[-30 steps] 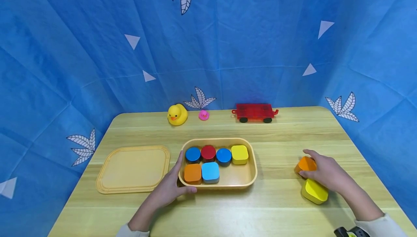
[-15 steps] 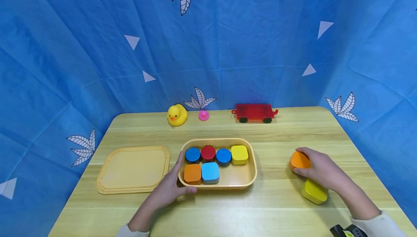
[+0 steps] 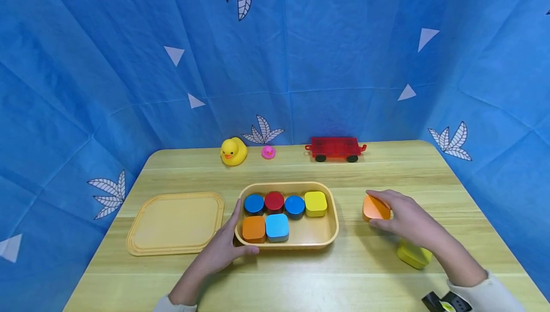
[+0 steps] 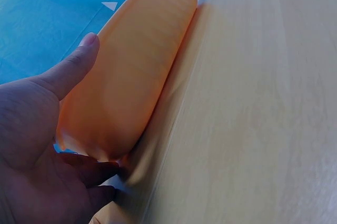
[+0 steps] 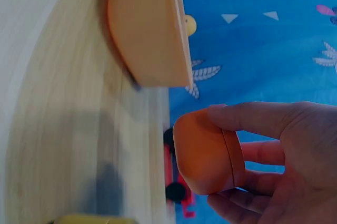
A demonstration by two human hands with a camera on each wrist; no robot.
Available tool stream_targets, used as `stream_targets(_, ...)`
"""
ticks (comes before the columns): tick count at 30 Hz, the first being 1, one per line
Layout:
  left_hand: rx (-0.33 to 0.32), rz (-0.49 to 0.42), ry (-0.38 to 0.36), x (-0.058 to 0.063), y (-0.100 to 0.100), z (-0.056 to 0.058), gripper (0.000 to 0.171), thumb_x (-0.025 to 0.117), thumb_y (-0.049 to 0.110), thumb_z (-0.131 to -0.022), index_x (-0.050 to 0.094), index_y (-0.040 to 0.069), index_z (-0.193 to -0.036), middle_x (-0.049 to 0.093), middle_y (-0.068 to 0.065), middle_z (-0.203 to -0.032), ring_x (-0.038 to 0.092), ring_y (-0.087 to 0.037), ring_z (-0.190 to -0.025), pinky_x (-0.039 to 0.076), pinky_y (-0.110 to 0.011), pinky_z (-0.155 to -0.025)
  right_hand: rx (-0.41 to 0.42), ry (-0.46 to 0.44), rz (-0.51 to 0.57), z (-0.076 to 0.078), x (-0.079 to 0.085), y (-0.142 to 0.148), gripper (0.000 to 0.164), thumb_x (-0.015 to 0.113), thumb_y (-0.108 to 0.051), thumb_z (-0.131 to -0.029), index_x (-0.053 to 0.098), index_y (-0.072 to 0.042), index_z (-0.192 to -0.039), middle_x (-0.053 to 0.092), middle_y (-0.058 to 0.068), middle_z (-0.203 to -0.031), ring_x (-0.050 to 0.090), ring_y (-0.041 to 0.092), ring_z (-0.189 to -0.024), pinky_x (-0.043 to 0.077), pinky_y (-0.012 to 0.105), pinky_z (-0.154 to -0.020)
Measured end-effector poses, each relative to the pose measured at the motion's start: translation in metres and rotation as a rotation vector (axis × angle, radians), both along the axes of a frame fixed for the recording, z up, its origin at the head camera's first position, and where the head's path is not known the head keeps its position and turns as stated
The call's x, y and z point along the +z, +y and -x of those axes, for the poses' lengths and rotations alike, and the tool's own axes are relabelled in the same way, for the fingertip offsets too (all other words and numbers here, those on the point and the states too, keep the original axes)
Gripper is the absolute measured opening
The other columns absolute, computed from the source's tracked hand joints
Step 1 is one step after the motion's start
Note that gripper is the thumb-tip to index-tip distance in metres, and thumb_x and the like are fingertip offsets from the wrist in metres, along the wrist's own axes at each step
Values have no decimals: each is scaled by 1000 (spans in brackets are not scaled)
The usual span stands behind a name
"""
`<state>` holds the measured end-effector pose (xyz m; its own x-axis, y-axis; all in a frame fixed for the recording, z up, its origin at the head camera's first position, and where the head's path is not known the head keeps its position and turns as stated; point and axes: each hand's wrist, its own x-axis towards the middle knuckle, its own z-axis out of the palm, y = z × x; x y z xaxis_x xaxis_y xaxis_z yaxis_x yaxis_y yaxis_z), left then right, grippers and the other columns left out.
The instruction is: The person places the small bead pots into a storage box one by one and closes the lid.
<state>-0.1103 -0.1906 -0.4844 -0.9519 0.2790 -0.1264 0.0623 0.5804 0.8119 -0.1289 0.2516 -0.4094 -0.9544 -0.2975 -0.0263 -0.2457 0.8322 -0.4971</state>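
Observation:
At the left end of a tan plastic box [image 3: 309, 244], my left hand [image 3: 223, 247] grips the corner, thumb along the near wall and fingers round the end. Inside the box sit two blue round blocks [image 3: 254, 204], a red round block [image 3: 274, 202], a yellow square block [image 3: 315, 203], an orange square block [image 3: 254, 229] and a light blue one [image 3: 277, 226]. To the right of the box, my right hand [image 3: 406, 216] pinches another orange block [image 5: 205, 153] between thumb and fingers, held above the table. A yellow block [image 3: 413, 254] lies on the table below that hand, partly hidden.
A flat tan lid [image 3: 176, 223] lies left of the box. Along the back stand a yellow duck [image 3: 234, 151], a small pink duck [image 3: 268, 152] and a red toy wagon [image 3: 334, 148]. A blue cloth [image 3: 343, 54] hangs behind the wooden table [image 3: 309, 283].
My right hand has taken hold of the orange block, lifted it and carried it left toward the box. The left hand and the box have stayed put.

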Motion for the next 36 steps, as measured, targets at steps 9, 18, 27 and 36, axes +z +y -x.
stream_targets(9,6,10,-5,0,0,0,126,86,49,-81,-5,34,-166,12,-11,-172,15,-39,-157,18,-63,-123,25,-6,62,0,12,-27,72,85,-28,-87,55,-1,-146,58,25,-142,55,46,-128,46,65,-104)
stream_targets(18,8,10,-15,1,0,0,125,86,48,-81,-5,33,-166,12,-11,-172,15,-39,-157,19,-63,-123,111,67,128,2,11,-59,66,86,-22,-86,59,-4,-143,64,13,-133,61,35,-120,51,56,-101)
stream_targets(27,3,0,-13,2,0,0,125,86,46,-82,-5,33,-166,11,-11,-172,15,-39,-157,18,-63,-123,178,49,153,4,1,-94,65,86,-19,-85,59,-3,-142,62,9,-132,61,31,-118,53,51,-102)
stream_targets(36,0,-4,-19,3,0,1,125,86,46,-82,-6,34,-166,11,-11,-172,15,-39,-157,18,-63,-123,205,7,157,4,-15,-123,64,87,-16,-83,60,1,-139,64,13,-131,61,31,-115,53,50,-99)
